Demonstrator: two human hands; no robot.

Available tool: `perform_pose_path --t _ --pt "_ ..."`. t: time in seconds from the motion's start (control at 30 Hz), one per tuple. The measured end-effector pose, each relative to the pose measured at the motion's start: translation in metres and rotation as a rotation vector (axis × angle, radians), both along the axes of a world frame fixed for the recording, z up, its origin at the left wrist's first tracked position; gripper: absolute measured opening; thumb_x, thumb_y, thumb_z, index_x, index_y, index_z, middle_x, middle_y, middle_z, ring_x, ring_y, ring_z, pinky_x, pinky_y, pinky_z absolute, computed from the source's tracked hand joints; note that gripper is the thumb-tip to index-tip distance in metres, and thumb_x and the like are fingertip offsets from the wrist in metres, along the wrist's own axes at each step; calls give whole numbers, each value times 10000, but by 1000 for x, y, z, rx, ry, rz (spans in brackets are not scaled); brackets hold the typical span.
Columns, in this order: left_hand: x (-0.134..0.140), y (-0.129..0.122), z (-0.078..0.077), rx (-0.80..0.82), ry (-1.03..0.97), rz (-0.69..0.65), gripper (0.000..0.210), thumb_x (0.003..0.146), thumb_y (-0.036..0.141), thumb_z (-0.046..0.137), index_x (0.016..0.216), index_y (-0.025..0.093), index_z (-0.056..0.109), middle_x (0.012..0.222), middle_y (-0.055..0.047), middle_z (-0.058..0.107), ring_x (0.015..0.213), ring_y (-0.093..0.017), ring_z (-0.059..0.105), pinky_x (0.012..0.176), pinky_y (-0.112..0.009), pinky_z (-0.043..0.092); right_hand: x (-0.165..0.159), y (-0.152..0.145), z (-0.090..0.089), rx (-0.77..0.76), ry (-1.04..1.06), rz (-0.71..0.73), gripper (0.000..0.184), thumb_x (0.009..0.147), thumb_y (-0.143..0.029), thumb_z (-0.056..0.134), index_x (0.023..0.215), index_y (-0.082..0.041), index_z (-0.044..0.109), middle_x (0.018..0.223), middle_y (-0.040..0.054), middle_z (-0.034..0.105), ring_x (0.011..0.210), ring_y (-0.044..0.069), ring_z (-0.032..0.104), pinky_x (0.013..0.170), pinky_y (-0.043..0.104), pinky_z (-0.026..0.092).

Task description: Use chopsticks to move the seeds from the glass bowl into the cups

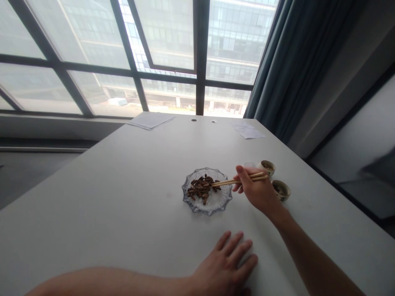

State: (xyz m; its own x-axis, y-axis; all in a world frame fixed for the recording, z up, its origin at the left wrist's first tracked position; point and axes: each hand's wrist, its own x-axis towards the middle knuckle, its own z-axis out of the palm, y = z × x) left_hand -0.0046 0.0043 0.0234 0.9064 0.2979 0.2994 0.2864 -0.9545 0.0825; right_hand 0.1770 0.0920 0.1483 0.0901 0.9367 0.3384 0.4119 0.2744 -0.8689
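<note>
Holding chopsticks [227, 182], right hand [255, 190] beside dish [213, 203], left hand [226, 263] palm-down.

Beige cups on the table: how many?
2: the far cup just beyond the right hand, the near cup beside its wrist. The hand could hide others.

Prob. office: desk [123, 197] w/ papers [150, 121], lg. windows [171, 33].

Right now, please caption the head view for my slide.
Right hand holding thin tan wooden chopsticks at brown oval seeds in a scalloped clear glass dish on a white table.
</note>
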Motion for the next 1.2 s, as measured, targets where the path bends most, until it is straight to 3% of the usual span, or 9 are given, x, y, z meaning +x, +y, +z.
perform_pose_path --t 0.17,0.27,0.47,0.57,0.67,0.77,0.93,1.07,1.2 --pt "1 -1 -1 -91 37 -16 538 1120 534 409 1527 190 482 1627 -120 478 1476 -383 455 1193 -577 400 1 0 -10 147 164 -185 600 1005 -658 573 642 -187 656 405 -16 533 348 114 494 408 242 402" --pt "2 -2 -6 -146 52 0 555 1093 522 456 1538 189 462 1658 -129 432 1512 -401 398 1213 -620 360 11 -5 -4 241 227 -258 588 1011 -639 571 647 -185 659 402 -25 513 337 110 474 387 242 375" --pt "4 -3 -9 -196 51 21 591 1046 499 533 1554 211 442 1681 -113 400 1554 -378 331 1253 -610 308 52 -15 35 417 8 -530 565 1052 -552 536 647 -183 674 438 -6 558 377 133 539 457 269 428" --pt "3 -2 -10 -203 53 20 595 1039 496 550 1555 217 447 1676 -110 408 1552 -375 337 1256 -608 305 70 -12 40 412 -156 -575 541 1057 -515 536 647 -188 666 464 7 596 423 146 579 534 286 464" --pt "1 -1 -8 -225 63 13 606 1040 503 542 1569 229 434 1674 -108 413 1549 -375 348 1252 -613 313 82 -7 34 354 -260 -532 519 1023 -546 595 659 -186 681 484 21 636 442 158 601 537 291 462" --pt "0 -2 -3 -250 74 18 602 1047 505 524 1578 239 425 1678 -103 407 1560 -368 333 1259 -609 305 85 -6 35 331 -152 -485 540 985 -622 633 686 -177 706 501 31 663 421 156 605 471 273 456" --pt "0 -5 5 -263 100 31 603 1041 499 522 1574 233 428 1689 -103 386 1574 -364 306 1274 -606 269 63 -17 61 366 66 -403 572 939 -686 665 704 -169 734 486 26 662 352 122 558 372 233 429" --pt "-1 -7 11 -254 120 41 637 1028 483 542 1592 220 404 1700 -103 364 1577 -363 291 1281 -596 251 34 -20 73 288 193 -158 555 904 -691 707 754 -160 768 545 47 713 421 155 665 418 231 534" --pt "-3 -9 23 -242 124 49 600 1053 468 525 1579 196 427 1694 -112 371 1570 -367 300 1283 -577 248 11 -10 58 29 217 190 539 846 -689 770 816 -151 788 723 88 796 628 238 799 566 280 654"
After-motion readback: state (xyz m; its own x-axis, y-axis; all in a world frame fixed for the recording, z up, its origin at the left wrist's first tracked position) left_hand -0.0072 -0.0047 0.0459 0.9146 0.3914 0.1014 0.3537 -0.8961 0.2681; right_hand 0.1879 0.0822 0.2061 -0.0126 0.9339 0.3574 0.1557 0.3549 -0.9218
